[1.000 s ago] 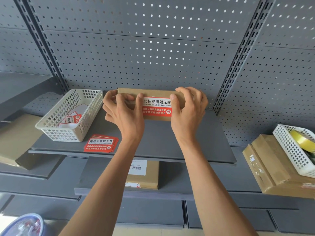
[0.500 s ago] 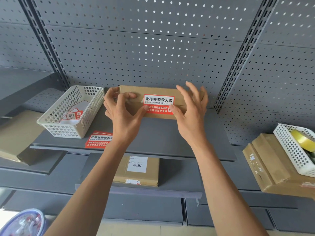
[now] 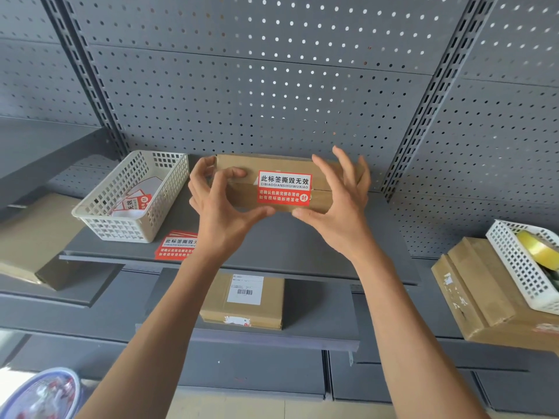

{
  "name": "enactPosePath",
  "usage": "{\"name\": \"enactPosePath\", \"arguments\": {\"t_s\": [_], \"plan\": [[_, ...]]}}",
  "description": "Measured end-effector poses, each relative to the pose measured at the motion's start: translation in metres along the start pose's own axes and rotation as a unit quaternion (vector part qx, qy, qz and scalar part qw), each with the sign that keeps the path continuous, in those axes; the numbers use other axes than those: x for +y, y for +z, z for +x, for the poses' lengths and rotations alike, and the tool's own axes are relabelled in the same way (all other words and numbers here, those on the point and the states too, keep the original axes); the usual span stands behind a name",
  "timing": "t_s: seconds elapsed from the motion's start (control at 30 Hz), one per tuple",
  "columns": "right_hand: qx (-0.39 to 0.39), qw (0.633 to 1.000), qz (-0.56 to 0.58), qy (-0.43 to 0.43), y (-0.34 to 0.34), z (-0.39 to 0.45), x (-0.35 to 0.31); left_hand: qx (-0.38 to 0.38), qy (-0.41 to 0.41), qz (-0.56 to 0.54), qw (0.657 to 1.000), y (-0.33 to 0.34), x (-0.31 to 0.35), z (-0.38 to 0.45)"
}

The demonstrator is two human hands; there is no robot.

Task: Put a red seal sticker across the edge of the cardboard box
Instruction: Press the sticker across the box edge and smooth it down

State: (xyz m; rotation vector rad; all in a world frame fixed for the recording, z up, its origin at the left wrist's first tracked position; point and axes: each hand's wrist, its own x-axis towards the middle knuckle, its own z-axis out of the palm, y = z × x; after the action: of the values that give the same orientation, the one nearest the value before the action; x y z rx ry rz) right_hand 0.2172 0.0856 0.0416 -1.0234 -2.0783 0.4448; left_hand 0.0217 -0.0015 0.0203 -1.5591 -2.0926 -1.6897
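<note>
A brown cardboard box (image 3: 272, 163) sits on the upper grey shelf (image 3: 302, 252) against the pegboard. A red and white seal sticker (image 3: 284, 189) is stuck across its front top edge, half on the lid and half on the front face. My left hand (image 3: 217, 219) holds the box's left end, with fingers curled on top and the thumb under the front edge. At the box's right end, my right hand (image 3: 338, 219) has its fingers spread and lifted; only its thumb touches the lower front edge.
A white basket (image 3: 90, 208) with stickers in it stands left of the box, and a stack of red stickers (image 3: 175, 246) lies in front of it. Another box (image 3: 242, 300) lies on the shelf below. At right are a box (image 3: 472, 291) and a basket (image 3: 514, 267) holding tape (image 3: 535, 246).
My right hand's fingers have lifted off the box top and spread apart. Both thumbs slid from the sticker's sides down to the box's lower front edge. The sticker stays in place.
</note>
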Motion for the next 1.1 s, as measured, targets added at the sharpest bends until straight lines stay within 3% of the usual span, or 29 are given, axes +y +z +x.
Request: {"name": "enactPosePath", "arguments": {"t_s": [0.27, 1.03, 1.1], "plan": [[0.061, 0.997, -0.039, 0.019, 0.013, 0.002, -0.009, 0.048, -0.035, 0.027, 0.998, 0.017, 0.008, 0.000], [-0.050, 0.998, 0.048, 0.013, -0.009, 0.004, 0.004, -0.003, -0.015, -0.048, 0.999, -0.005, -0.009, 0.009], [-0.020, 0.997, 0.064, 0.030, -0.006, 0.006, -0.004, 0.016, -0.032, -0.046, 0.998, -0.001, 0.000, 0.008]]}}
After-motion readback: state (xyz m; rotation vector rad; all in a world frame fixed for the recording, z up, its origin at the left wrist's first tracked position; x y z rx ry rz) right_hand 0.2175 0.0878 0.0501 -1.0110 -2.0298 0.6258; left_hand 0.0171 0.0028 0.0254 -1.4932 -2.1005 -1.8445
